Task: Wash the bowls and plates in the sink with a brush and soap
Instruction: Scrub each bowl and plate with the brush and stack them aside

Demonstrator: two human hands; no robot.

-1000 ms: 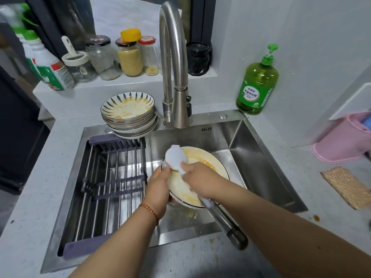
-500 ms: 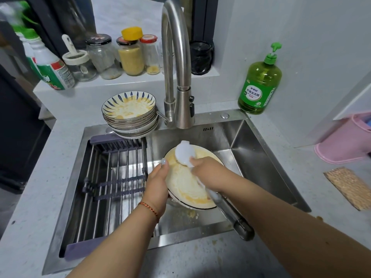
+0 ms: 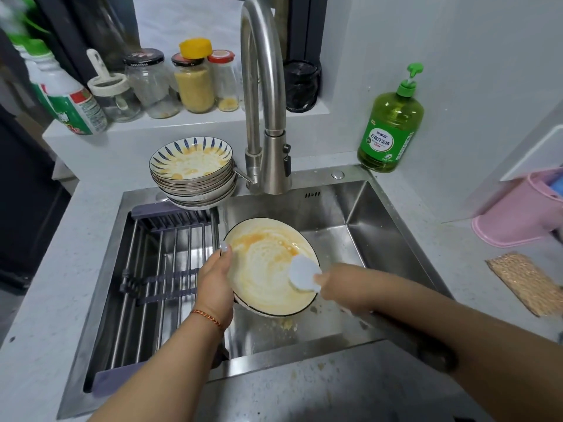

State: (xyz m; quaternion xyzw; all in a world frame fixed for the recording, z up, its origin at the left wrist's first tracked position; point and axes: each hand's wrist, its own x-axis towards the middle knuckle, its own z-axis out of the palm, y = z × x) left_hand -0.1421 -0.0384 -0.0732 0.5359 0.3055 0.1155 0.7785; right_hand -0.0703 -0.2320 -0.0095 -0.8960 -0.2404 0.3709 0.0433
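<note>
My left hand (image 3: 214, 284) grips the soapy plate (image 3: 268, 269) above the sink (image 3: 380, 239); right hand (image 3: 341, 284) clutches the brush (image 3: 303, 274); slippery, it could drop.

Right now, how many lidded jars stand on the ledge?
5: white-lid, black-lid, yellow-cap, red-lid, dark jar right of the faucet. More may hide behind it.

The green soap bottle (image 3: 391, 129) at the back right corner of the sink (image 3: 359, 208) carries a green label with white Chinese characters, the larger line reading 柠檬洗洁精. The white bottle (image 3: 76, 108) at the left end of the ledge has a green and red label, too blurred to read.
</note>
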